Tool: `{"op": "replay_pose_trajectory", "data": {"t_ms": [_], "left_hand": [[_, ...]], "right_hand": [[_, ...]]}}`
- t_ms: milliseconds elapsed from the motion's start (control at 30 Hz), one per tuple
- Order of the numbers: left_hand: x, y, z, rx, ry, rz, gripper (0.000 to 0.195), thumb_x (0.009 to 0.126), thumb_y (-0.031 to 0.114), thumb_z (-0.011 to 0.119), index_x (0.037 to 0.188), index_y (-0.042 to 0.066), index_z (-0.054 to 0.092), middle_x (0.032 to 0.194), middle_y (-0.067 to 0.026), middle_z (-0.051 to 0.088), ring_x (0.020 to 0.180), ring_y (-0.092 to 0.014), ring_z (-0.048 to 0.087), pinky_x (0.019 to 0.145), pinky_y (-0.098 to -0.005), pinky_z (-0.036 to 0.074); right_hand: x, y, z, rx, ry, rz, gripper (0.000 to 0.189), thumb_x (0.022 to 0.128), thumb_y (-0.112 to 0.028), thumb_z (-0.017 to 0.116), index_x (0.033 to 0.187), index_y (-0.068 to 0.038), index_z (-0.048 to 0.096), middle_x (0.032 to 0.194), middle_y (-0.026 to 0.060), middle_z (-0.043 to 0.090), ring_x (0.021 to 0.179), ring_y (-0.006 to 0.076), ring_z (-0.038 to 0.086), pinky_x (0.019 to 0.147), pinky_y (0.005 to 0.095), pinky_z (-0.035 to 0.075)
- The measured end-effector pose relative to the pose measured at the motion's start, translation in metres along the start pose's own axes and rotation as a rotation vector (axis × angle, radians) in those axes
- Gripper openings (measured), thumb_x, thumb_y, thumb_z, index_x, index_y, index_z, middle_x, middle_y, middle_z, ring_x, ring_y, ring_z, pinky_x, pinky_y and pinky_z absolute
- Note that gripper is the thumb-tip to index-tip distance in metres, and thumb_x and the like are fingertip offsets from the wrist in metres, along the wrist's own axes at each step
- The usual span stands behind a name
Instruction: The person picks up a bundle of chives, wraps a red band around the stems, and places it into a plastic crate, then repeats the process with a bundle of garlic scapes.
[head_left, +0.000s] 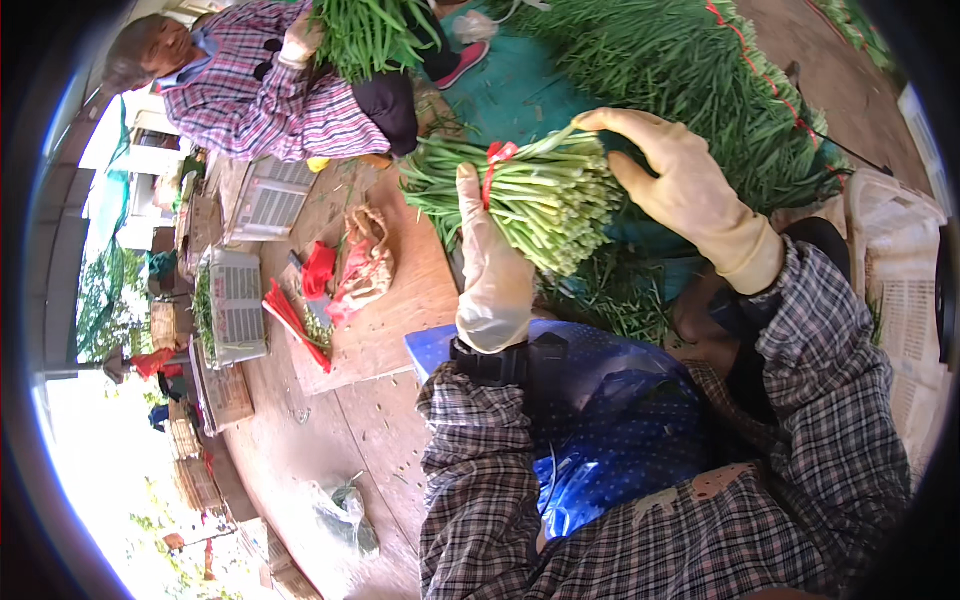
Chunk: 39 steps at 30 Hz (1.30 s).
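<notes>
My left hand (495, 270), in a pale rubber glove, holds a bundle of green leafy stalks (551, 195), thumb on top near the red tie (495, 169) around it. The cut, pale ends face right. My right hand (675, 180), gloved too, is at the bundle's upper right; its fingertips pinch the end of one stalk that sticks out from the rest. Its thumb is apart from the index finger. Below the bundle, a blue dotted plastic sheet (622, 397) covers my lap. The underside of the bundle and my left fingers are hidden.
A co-worker (262, 97) sits at upper left, holding similar greens. Piled greens (675, 82) lie on a teal sheet at upper right. A wooden board (405, 300) bears red strips (296, 326) and a sack (367, 262). Plastic crates stand left (236, 304) and right (900, 300).
</notes>
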<state>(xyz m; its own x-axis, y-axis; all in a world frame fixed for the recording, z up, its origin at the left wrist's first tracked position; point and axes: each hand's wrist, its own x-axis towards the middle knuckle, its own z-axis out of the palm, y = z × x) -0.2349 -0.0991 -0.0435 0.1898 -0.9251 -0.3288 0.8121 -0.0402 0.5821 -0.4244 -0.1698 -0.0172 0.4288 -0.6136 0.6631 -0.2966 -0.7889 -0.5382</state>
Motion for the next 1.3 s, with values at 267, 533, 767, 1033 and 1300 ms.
{"op": "replay_pose_trajectory", "data": {"t_ms": [267,533,767,1033,1300], "left_hand": [[-0.049,0.034,0.025,0.11,0.173,0.287,0.071,0.083,0.067,0.058,0.113,0.002,0.061,0.1,-0.0102,0.067,0.086,-0.024,0.062,0.082,-0.0356,0.052],[-0.13,0.116,-0.071,0.112,0.219,0.664,0.074,0.092,0.064,0.041,0.131,0.002,0.051,0.124,-0.0162,0.06,0.111,-0.03,0.058,0.097,-0.0435,0.047],[-0.16,0.075,-0.186,0.197,0.525,0.116,0.08,0.086,0.071,0.047,0.131,0.005,0.05,0.118,-0.0146,0.062,0.1,-0.03,0.063,0.087,-0.0413,0.051],[-0.193,0.092,-0.15,1.024,0.641,0.072,0.056,0.083,0.045,0.072,0.109,-0.002,0.057,0.075,-0.0131,0.066,0.064,-0.021,0.064,0.062,-0.0338,0.052],[-0.147,0.079,-0.172,2.305,-0.089,0.902,0.05,0.081,0.032,0.065,0.126,0.013,0.054,0.127,-0.0104,0.055,0.124,-0.035,0.047,0.105,-0.0536,0.033]], "right_hand": [[-0.007,0.01,0.002,-0.144,-0.202,0.083,0.037,0.079,0.001,0.065,0.115,-0.007,0.06,0.106,0.0116,0.068,0.098,0.0298,0.066,0.083,0.0349,0.051],[-0.017,0.001,0.033,0.046,-0.522,0.154,0.025,0.077,0.0,0.066,0.101,-0.006,0.066,0.084,0.0121,0.069,0.075,0.0247,0.067,0.068,0.0316,0.053],[0.011,-0.07,0.158,0.182,-0.8,0.076,0.026,0.084,-0.007,0.055,0.107,-0.007,0.067,0.099,0.0199,0.068,0.094,0.0329,0.065,0.089,0.0421,0.05],[0.052,-0.112,0.316,0.113,-0.802,-0.357,0.031,0.084,-0.008,0.056,0.114,-0.007,0.063,0.094,0.0145,0.068,0.078,0.0296,0.066,0.073,0.0425,0.052],[0.039,-0.015,0.242,0.134,-0.444,-0.121,0.022,0.086,-0.021,0.063,0.102,-0.006,0.067,0.095,0.0093,0.069,0.084,0.024,0.066,0.077,0.0369,0.051]]}}
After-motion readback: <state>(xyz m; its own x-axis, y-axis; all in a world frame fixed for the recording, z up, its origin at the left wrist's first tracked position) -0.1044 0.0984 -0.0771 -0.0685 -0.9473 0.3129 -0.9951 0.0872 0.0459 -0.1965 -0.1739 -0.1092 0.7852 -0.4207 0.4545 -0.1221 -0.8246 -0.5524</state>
